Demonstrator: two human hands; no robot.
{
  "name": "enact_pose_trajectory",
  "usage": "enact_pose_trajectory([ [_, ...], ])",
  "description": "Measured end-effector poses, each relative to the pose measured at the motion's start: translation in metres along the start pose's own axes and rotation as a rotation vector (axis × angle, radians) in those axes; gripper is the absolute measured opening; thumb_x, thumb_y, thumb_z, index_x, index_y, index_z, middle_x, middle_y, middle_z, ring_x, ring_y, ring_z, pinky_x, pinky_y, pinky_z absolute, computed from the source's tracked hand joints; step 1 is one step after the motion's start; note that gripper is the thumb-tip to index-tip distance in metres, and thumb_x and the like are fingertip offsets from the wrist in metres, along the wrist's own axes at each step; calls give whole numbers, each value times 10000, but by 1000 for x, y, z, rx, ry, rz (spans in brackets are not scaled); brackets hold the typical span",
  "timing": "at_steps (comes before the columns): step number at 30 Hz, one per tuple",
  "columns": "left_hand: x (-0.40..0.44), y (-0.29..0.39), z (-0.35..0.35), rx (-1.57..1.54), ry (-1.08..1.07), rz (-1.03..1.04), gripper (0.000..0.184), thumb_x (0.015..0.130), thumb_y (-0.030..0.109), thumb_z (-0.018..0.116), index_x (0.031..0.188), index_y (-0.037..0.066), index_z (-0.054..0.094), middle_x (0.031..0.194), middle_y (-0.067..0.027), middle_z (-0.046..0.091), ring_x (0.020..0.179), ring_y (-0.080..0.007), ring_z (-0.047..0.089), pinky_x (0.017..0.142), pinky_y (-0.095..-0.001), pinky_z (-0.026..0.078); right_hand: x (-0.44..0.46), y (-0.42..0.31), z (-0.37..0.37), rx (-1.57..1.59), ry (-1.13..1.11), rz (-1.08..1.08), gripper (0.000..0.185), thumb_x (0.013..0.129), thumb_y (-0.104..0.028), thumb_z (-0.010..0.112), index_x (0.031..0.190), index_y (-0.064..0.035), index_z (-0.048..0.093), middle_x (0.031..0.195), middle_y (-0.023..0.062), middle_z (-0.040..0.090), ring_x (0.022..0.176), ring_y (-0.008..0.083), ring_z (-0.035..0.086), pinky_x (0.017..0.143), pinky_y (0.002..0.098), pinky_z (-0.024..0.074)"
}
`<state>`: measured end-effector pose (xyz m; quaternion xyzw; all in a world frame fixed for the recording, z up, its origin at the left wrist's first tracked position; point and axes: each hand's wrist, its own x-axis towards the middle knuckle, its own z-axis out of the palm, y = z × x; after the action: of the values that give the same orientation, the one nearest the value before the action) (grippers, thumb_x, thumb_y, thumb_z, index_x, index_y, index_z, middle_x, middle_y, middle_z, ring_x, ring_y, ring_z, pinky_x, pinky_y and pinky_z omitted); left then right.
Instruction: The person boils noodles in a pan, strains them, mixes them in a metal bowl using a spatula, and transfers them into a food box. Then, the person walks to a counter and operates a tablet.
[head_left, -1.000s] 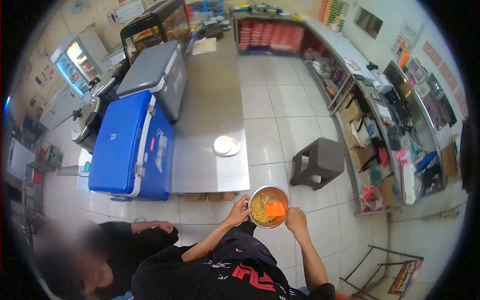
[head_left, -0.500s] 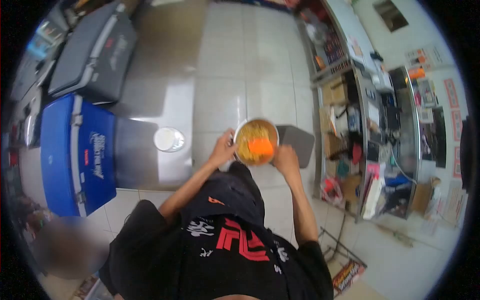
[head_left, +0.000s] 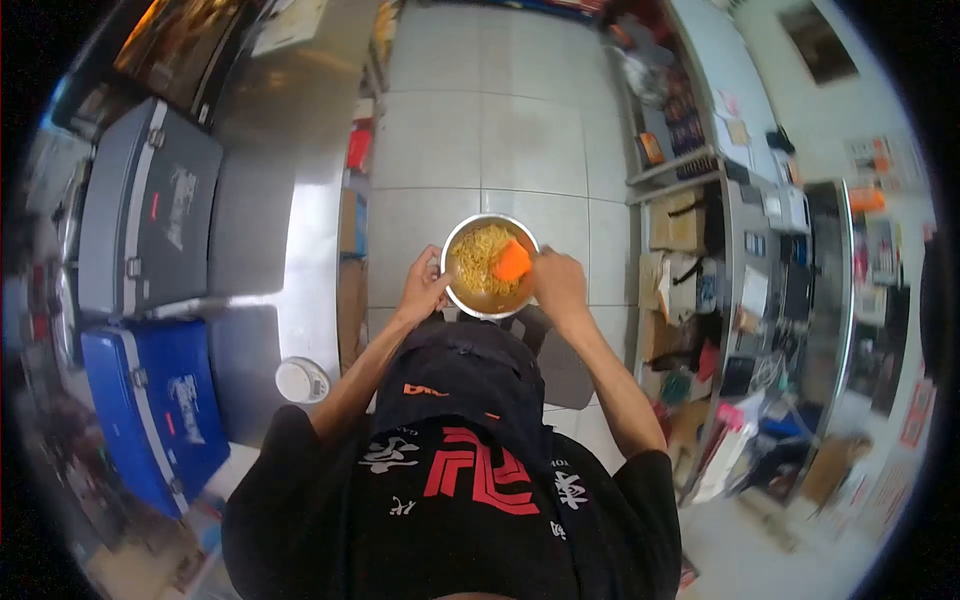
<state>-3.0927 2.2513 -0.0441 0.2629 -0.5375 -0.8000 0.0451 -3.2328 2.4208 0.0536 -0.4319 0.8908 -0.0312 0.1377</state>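
A round metal bowl (head_left: 466, 308) of yellow noodles (head_left: 478, 254) is held in front of my body. My left hand (head_left: 424, 287) grips its rim from the left, with the fingers curled round the edge. My right hand (head_left: 560, 284) is closed at the bowl's right rim, on an orange spatula (head_left: 513, 261). The spatula's flat blade lies against the noodles, while its handle is hidden in my fist.
On the left, a steel counter (head_left: 240, 345) carries a round white kitchen scale (head_left: 302, 380), a grey cooler box (head_left: 150, 215) and a blue cooler box (head_left: 160, 410). A cluttered shelf unit (head_left: 690, 265) runs along the right. A grey stool (head_left: 568, 370) stands behind the bowl.
I have moved forward along the counter, so the scale and cooler boxes appear lower in view. The orange spatula has shifted toward the bowl's upper right. Both hands keep their hold.
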Motion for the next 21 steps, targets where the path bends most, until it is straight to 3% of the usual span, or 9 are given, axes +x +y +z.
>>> enact_pose_trajectory([
  [3,39,31,-10,-49,134,33,208,821,26,525,953,72,372,623,-65,492,378,-76,422,301,-203,285,73,-11,9,-125,33,-366,130,697,-61,587,822,-27,607,785,135,594,672,292,602,577,394,495],
  [6,75,58,-49,-129,281,80,202,819,23,524,949,71,377,633,-64,502,391,-77,435,304,-203,284,144,-5,-29,-44,113,-444,146,704,-75,573,834,-13,591,766,131,584,652,273,601,550,373,492],
  [7,85,64,-62,-170,314,71,198,818,21,524,946,70,381,641,-64,509,399,-78,444,306,-204,286,173,-20,-46,-158,82,-352,162,705,-70,552,853,-10,584,766,134,584,657,269,598,543,365,489],
  [10,122,98,-94,-182,347,94,193,813,15,526,939,68,390,631,-53,505,411,-76,449,310,-204,286,257,-51,-10,-122,231,-460,186,740,-81,521,901,-11,582,776,133,610,683,276,620,521,382,499],
  [12,155,103,-130,-193,358,105,228,826,8,520,999,67,384,670,-64,532,408,-60,429,319,-190,289,296,-71,-7,-211,178,-565,176,733,-100,532,883,-22,583,771,120,608,683,274,618,541,375,502],
  [14,178,121,-161,-156,385,123,241,824,18,526,1012,64,382,651,-60,522,409,-60,430,319,-189,283,335,-78,-32,-67,53,-834,154,722,-96,537,854,-29,580,766,120,605,690,272,620,567,367,504],
  [18,219,153,-207,-184,366,140,228,819,39,533,988,71,383,636,-55,508,404,-62,420,319,-194,280,438,-106,-34,-130,253,-685,129,732,-93,535,837,-59,601,774,99,581,680,251,594,557,363,483],
  [19,233,157,-215,-214,469,148,234,816,53,541,987,75,384,643,-58,515,399,-63,420,316,-203,283,446,-118,-24,-270,100,-681,96,742,-110,537,807,-61,588,736,103,575,657,270,593,535,374,477],
  [21,255,166,-234,-181,544,169,261,813,72,560,1006,56,385,620,-50,492,390,-72,420,311,-212,285,477,-122,-27,-203,55,-775,88,738,-110,541,795,-56,580,720,110,570,640,282,591,525,381,476],
])
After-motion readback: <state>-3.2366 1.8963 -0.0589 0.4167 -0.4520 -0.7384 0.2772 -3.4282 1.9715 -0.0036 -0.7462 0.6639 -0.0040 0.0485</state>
